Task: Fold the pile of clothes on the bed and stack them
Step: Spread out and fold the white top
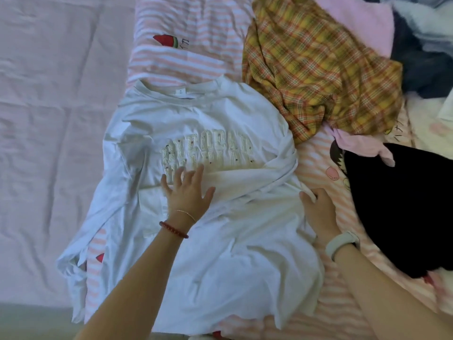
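White T-shirt [196, 148] spread front-up on a pink-striped blanket [186, 28] over the bed [49, 119].

Left hand [188, 190] pressed flat, fingers splayed, just below the chest lettering; right hand [318, 212] curled on the shirt's right edge, pinching fabric. Yellow plaid garment [313, 69] crumpled just beside the collar's right; black garment [397, 207] at far right, apart from the shirt.

The left hand [188, 190] is wearing a red bead bracelet [173, 230] and thin gold chain [186, 214]; the right hand [320, 212], a white wristband [342, 244].
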`<state>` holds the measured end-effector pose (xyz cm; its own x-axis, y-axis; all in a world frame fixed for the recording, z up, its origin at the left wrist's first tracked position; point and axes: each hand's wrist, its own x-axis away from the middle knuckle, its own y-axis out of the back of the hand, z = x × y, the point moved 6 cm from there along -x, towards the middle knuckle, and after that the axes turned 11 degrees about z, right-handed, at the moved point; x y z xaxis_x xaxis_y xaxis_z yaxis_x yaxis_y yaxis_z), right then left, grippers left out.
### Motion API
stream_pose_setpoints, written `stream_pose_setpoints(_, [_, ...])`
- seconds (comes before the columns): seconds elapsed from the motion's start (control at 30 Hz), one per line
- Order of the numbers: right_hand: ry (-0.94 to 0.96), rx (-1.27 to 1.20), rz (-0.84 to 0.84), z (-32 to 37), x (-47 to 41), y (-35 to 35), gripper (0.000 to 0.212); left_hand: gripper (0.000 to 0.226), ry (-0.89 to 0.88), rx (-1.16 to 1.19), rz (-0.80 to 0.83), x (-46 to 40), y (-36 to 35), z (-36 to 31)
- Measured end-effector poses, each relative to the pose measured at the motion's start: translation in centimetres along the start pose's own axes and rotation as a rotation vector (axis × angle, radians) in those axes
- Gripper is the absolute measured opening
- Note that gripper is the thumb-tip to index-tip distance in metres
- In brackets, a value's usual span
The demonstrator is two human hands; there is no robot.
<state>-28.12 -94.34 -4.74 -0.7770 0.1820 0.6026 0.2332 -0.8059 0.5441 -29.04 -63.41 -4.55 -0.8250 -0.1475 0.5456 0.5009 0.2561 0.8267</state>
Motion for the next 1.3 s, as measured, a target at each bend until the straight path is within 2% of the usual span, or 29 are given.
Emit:
stream_pose_setpoints(0.07, [-0.021, 0.011, -0.04, -0.1, 0.0, 0.3, 0.015, 0.033, -0.057, -0.022, 0.047, -1.2, 1.1, -0.3])
stream_pose_setpoints(0.13, [-0.055, 0.026, -0.037, -0.3, -0.2, 0.2, 0.019, 0.024, -0.205, 0.271, 0.028, -0.8, 2.1, -0.1])
stream_pose_setpoints(0.17, [-0.08, 0.022, -0.037, -0.3, -0.3, 0.2, 0.018, 0.027, -0.231, 0.448, 0.007, 0.0, 2.5, 0.6])
stream_pose_setpoints(0.27, [-0.101, 0.115, -0.054, 0.4, -0.1, 0.5, 0.014, 0.031, -0.021, 1.033, 0.008, 2.7, 1.5, 4.5])
stream_pose_setpoints(0.3, [-0.045, 0.204, -0.103, 1.2, 0.1, 0.8, 0.012, 0.028, 0.102, 1.22, 0.048, 3.8, 0.3, 5.7])
stream_pose_setpoints(0.33, [0.052, 0.289, -0.161, 2.4, 0.4, 1.0, 0.013, 0.027, 0.228, 1.312, 0.097, 4.7, -1.2, 6.8])
stream_pose_setpoints(0.37, [0.175, 0.338, -0.203, 3.6, 0.9, 0.8, 0.014, 0.027, 0.319, 1.307, 0.144, 5.7, -2.3, 7.6])
stream_pose_setpoints(0.4, [0.285, 0.35, -0.205, 4.8, 1.4, 0.3, 0.015, 0.027, 0.364, 1.2, 0.183, 6.4, -3.1, 8.3])
stream_pose_setpoints(0.47, [0.385, 0.302, -0.111, 6.5, 1.8, -1.4, 0.02, 0.029, 0.335, 0.998, 0.233, 7.6, -4.0, 8.6])
stream_pose_setpoints(0.53, [0.315, 0.222, 0.061, 7.2, 1.3, -3.8, 0.029, 0.033, 0.237, 0.979, 0.217, 8.7, -4.1, 8.3])
stream_pose_setpoints(0.6, [0.202, 0.101, 0.197, 7.8, 0.5, -6.1, 0.032, 0.036, 0.173, 1.054, 0.153, 9.6, -3.5, 7.9])
stream_pose_setpoints(0.67, [0.142, -0.076, 0.218, 8.4, -0.1, -7.4, 0.023, 0.036, 0.164, 1.192, 0.077, 10.4, -3.1, 7.9])
stream_pose_setpoints(0.73, [0.077, -0.203, 0.203, 8.7, -0.7, -8.0, 0.031, 0.031, 0.229, 1.241, 0.029, 10.8, -3.1, 8.6])
stream_pose_setpoints(0.8, [0.027, -0.203, 0.203, 9.0, -1.1, -8.2, 0.027, 0.032, 0.327, 1.105, 0.003, 10.6, -3.2, 9.8])
stream_pose_setpoints(0.87, [-0.018, -0.228, 0.164, 9.0, -1.3, -8.2, 0.012, 0.033, 0.421, 0.886, 0.004, 10.3, -3.2, 10.6])
stream_pose_setpoints(0.97, [-0.038, -0.265, 0.077, 8.0, -0.9, -7.4, 0.016, 0.02, 0.494, 0.721, -0.031, 9.3, -2.2, 10.3])
stream_pose_setpoints(1.07, [-0.097, -0.221, 0.102, 5.9, 0.0, -7.1, 0.01, 0.038, 0.356, 0.616, -0.139, 7.5, -0.4, 7.7])
stream_pose_setpoints(1.17, [-0.12, -0.207, 0.095, 4.8, 0.1, -6.4, 0.012, 0.034, 0.119, 0.593, -0.175, 4.9, 1.7, 3.4])
stream_pose_setpoints(1.23, [-0.078, -0.21, 0.006, 5.2, 0.0, -5.3, 0.007, 0.029, -0.027, 0.583, -0.196, 2.7, 3.3, 0.2])
stream_pose_setpoints(1.3, [0.053, -0.146, -0.105, 6.5, -0.2, -4.1, 0.008, 0.025, -0.158, 0.554, -0.216, 0.4, 5.1, -3.1])
